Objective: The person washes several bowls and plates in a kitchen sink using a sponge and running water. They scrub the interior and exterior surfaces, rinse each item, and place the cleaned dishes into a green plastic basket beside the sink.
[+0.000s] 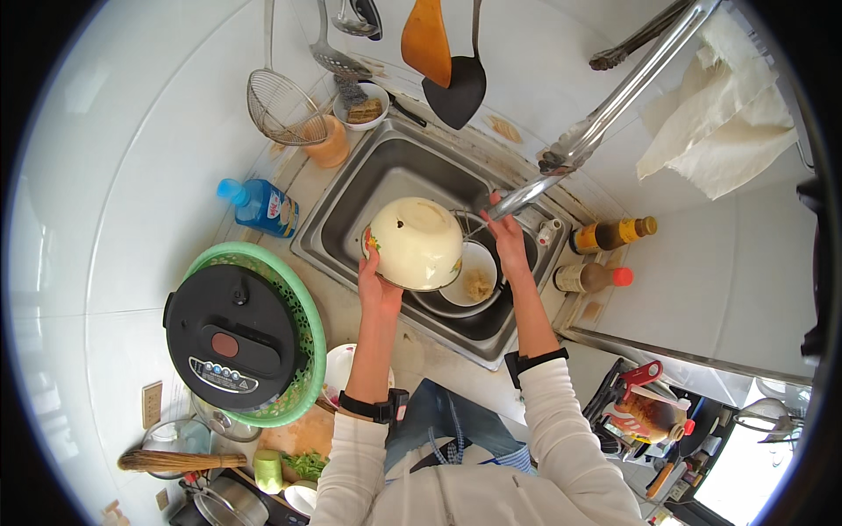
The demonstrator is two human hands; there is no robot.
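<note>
My left hand (379, 287) grips the rim of a cream enamel bowl (416, 237) with a floral edge, tipped so that its underside faces up over the steel double sink (388, 172). My right hand (506, 237) is raised beside the chrome faucet spout (520, 197), its fingers partly hidden behind it; whether they grip it cannot be told. Below, in the right basin, a white bowl (468, 263) holding a tan scrubber (479, 285) rests in a larger metal vessel (460, 312). Thin wire loops (468, 220) show between the enamel bowl and the faucet.
A blue detergent bottle (263, 208) and a green basket (309, 315) under a black cooker lid (230, 335) stand left. Two sauce bottles (602, 237) (589, 279) stand right. A skimmer (279, 108), wooden spatula (426, 43) and black turner (455, 92) hang above the sink.
</note>
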